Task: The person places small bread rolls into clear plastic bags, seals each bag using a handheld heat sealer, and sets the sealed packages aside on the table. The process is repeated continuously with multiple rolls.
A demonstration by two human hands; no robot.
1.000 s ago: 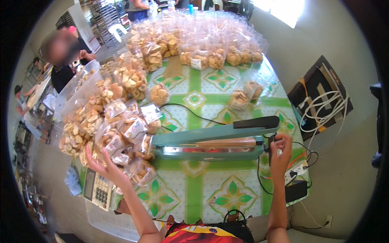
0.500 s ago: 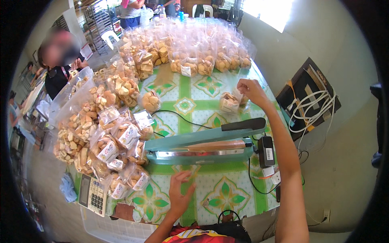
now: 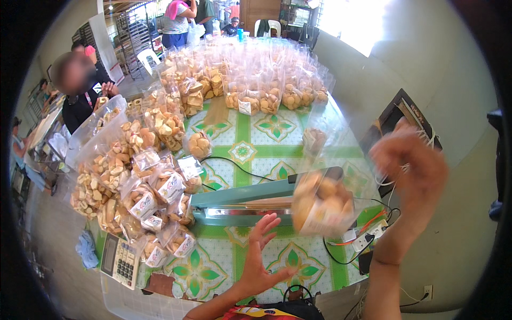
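Note:
A clear plastic bag of round bread pieces [image 3: 322, 205] hangs in the air over the right part of the teal bag sealer [image 3: 240, 197], blurred by motion. My right hand [image 3: 413, 157], also smeared, grips the bag by its clear upper part. My left hand [image 3: 260, 266] is held open in front of the sealer, fingers and thumb apart, with nothing in it. The sealer's lever arm is raised from its base, and the bag hides its right end. Another bag [image 3: 314, 140] stands on the table behind the sealer.
Labelled bread bags [image 3: 173, 184] are piled left of the sealer; many upright bags [image 3: 266, 80] fill the table's far end. A calculator [image 3: 121, 258] lies at the near left. A power strip [image 3: 370, 237] with cords sits at the right. A person [image 3: 80, 104] stands beyond the left side.
My right hand has lifted a bread bag from behind the sealer and brought it nearer, over the sealer's right part. My left hand has moved right and spread its fingers.

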